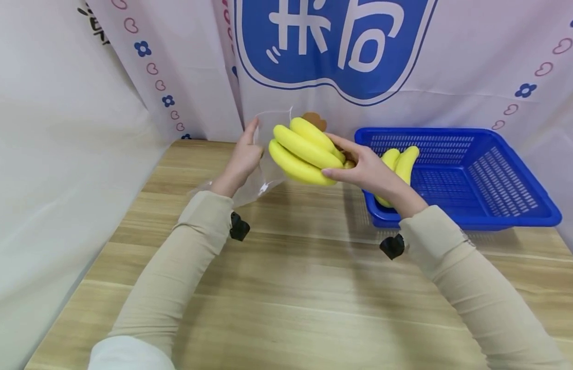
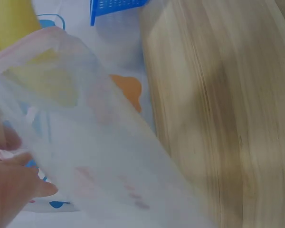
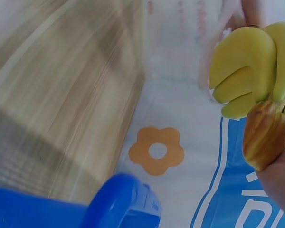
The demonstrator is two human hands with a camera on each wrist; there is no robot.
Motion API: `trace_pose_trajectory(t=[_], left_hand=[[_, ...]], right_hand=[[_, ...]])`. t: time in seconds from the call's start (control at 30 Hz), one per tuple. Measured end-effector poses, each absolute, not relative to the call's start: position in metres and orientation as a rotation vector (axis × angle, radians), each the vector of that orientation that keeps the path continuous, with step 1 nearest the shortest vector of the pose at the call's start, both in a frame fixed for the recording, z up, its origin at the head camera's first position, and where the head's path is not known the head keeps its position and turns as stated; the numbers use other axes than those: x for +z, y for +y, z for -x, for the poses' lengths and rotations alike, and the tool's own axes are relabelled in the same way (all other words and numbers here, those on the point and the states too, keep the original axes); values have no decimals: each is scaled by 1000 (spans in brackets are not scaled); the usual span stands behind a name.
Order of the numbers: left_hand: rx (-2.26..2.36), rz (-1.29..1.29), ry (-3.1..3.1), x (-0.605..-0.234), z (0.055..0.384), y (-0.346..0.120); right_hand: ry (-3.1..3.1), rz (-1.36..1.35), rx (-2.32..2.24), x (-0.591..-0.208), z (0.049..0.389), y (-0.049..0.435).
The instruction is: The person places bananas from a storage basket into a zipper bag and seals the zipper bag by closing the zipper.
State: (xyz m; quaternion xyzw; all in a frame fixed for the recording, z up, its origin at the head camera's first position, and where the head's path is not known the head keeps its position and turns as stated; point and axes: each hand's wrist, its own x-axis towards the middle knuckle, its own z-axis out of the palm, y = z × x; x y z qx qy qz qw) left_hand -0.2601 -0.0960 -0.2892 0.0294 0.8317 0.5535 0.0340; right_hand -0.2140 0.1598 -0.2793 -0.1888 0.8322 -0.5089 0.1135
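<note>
A bunch of yellow bananas [image 1: 305,154] is held by its stem end in my right hand [image 1: 367,167], above the table. My left hand [image 1: 243,156] grips the edge of a clear plastic bag [image 1: 271,172], one finger pointing up. The banana tips are at the bag's mouth. In the left wrist view, a banana [image 2: 14,21] shows partly through the film of the bag [image 2: 109,152]; how far inside it is, I cannot tell. The brown stem end [image 3: 266,135] shows beside my right hand in the right wrist view.
To the right, a blue plastic basket [image 1: 466,221] holds more bananas [image 1: 406,163] at its left side, partly behind my right forearm. Below both hands lies the wooden table [image 1: 305,288]. A printed cloth [image 1: 193,67] hangs along the table's back edge.
</note>
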Motion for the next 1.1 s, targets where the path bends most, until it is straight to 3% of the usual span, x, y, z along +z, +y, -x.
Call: trace_pose_trajectory(t=[0.67,1.1], left_hand=[[1830,-170,2391,-290,255,-90],[1848,-183,2408,-291,256,-97]], right_hand=[[2493,543,-1389,-280,222,157],[2320,593,-1874,-276,220,171]])
